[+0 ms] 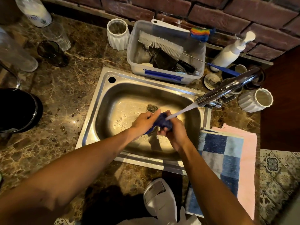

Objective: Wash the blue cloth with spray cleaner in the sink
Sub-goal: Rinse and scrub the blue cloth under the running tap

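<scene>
Both hands over the steel sink (103, 88): left hand (144, 121) and right hand (174, 132) grip the bunched blue cloth (162, 121) between them, water from the chrome faucet (227, 88) hitting the cloth's top. Clear plastic tub (162, 75) with a white bottle brush (160, 43) sits behind the sink, white pump bottle (230, 52) to its right. Blue checked towel (222, 153) over a pink cloth (248, 151) lies right of the sink, white spray bottle head (159, 198) on the near counter edge.
</scene>
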